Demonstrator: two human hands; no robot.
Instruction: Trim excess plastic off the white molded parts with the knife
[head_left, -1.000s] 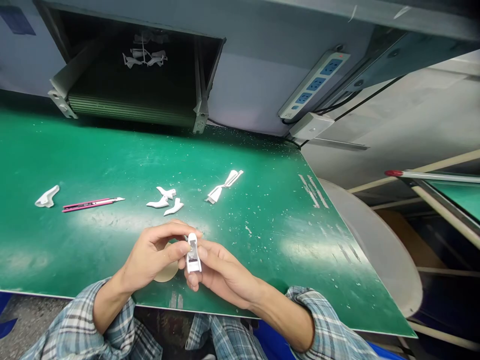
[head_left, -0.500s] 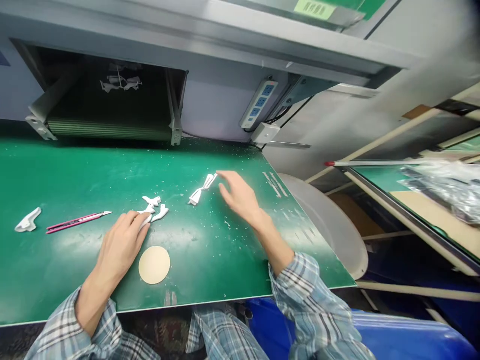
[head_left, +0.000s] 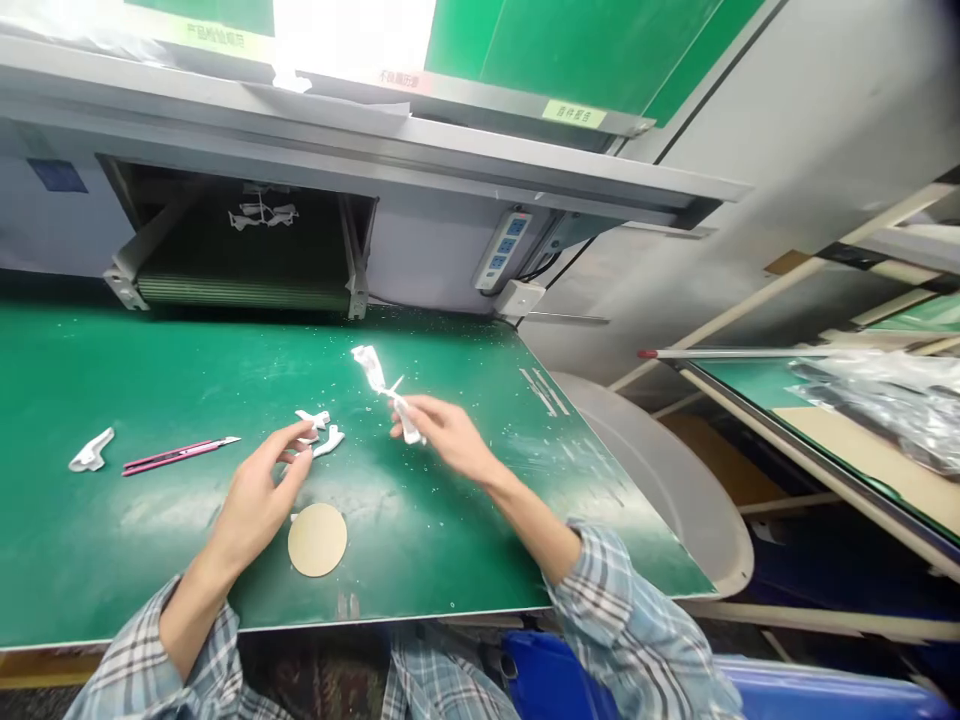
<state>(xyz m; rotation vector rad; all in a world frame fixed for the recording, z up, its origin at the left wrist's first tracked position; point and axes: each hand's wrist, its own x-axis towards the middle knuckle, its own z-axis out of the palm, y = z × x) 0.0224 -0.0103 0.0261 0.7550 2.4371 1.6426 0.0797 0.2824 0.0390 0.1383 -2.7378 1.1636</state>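
Note:
A white moulded plastic piece (head_left: 369, 368), with a thin branching middle, is pinched in my right hand (head_left: 448, 432) above the green table. One end sticks out up and left, the other lies by my fingers. My left hand (head_left: 259, 490) is bent over the table with thumb and index finger apart. Just beyond its fingertips lie small white plastic pieces (head_left: 328, 440), partly covered by the fingers. Below that hand is a round beige disc (head_left: 317, 540). A pink craft knife (head_left: 180, 455) with its blade out lies to the left, beside another white plastic piece (head_left: 91, 450).
At the back, a conveyor belt (head_left: 240, 285) comes out of an opening, carrying more white pieces (head_left: 262, 213). A power strip (head_left: 504, 250) is fixed to the machine wall. Beyond the right edge of the green table (head_left: 465, 560) stands a large pale round container (head_left: 667, 480).
My right hand has picked up the white plastic piece and turned it, moving slightly left. My left hand has lifted off the small pieces. The view has tilted upward.

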